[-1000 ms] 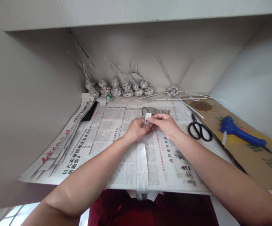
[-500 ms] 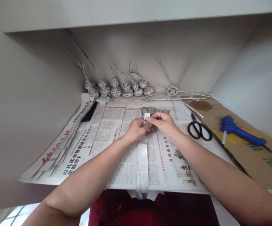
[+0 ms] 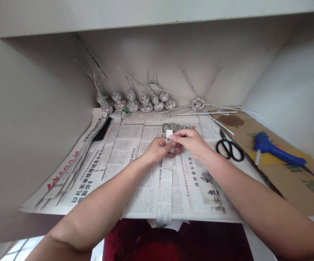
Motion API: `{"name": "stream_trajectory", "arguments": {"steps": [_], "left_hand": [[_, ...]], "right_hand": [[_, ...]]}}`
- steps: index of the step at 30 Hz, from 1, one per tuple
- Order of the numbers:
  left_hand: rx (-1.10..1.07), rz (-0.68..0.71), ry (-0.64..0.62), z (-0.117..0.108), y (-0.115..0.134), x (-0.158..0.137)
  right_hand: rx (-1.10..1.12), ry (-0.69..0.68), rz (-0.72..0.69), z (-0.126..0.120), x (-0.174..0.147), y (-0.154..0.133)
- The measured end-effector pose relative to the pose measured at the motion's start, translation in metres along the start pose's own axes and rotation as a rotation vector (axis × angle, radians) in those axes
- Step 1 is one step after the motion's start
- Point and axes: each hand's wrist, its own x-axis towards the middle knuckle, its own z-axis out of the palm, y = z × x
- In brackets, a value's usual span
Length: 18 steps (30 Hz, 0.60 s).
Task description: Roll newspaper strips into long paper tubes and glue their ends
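A long newspaper strip [image 3: 164, 192] runs from between my hands down over the table's front edge. My left hand [image 3: 158, 149] pinches it near its far end, thumb toward the right. From the other side my right hand [image 3: 187, 140] grips the same end, its fingertips meeting the left ones. The strip's pale tip stands up between my fingers; part of it is hidden by them. Just beyond lies a grey bundle [image 3: 177, 127], partly covered by the strip and my right hand.
Several woven paper gourds [image 3: 146, 105] line the back wall, beside a woven paper-stick star [image 3: 197, 104]. Black scissors [image 3: 230, 149] and a blue glue gun [image 3: 278, 150] lie at right, the latter on cardboard [image 3: 290, 192]. Cut newspaper strips [image 3: 75, 156] and a black phone [image 3: 102, 129] are at left.
Both hands stay at nearly the same place on the strip, with a slight shift of the fingers. The hanging part of the strip lies a little flatter, and the view has shifted slightly.
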Motion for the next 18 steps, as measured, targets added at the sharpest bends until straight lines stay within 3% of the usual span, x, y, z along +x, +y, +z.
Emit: {"name": "stream_trajectory", "arguments": {"steps": [9,18], "left_hand": [[0.041,0.038,-0.064,-0.0013,-0.0022,0.0010],[0.044,0.039,0.020,0.0039,-0.0040,-0.0011]], "right_hand": [[0.056,-0.037,0.006,-0.0006,-0.0020,-0.0046],[0.048,0.039,-0.025,0.0041,-0.0037,-0.0037]]}}
